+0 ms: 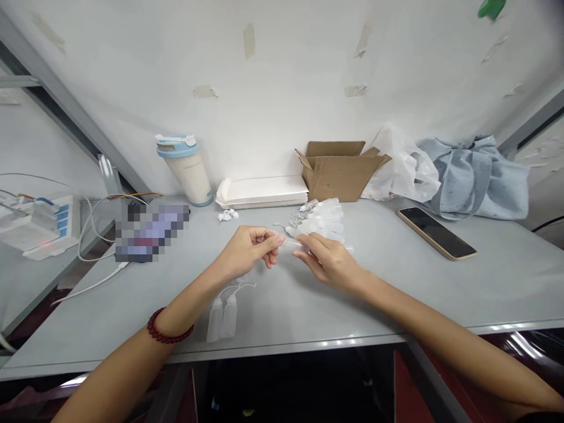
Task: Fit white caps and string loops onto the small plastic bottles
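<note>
Above the middle of the desk, my right hand [332, 261] grips a small translucent plastic bottle [291, 245], its neck pointing left. My left hand [251, 249] is closed at the neck end, pinching the bottle's thin tube; its fingers hide the very tip. Just behind my right hand lies a pile of similar bottles [324, 217]. Two more bottles with thin curved tubes [222, 320] lie side by side near the front edge, below my left hand. A small heap of white caps [228, 215] sits beyond my left hand.
Along the wall stand a cream tumbler [189, 173], a stack of white trays [264, 191], an open cardboard box [339, 176], a white plastic bag [400, 167] and a blue cloth bag [502, 182]. A phone [436, 233] lies right; a blurred device [152, 234] and a power strip [48, 226] are left.
</note>
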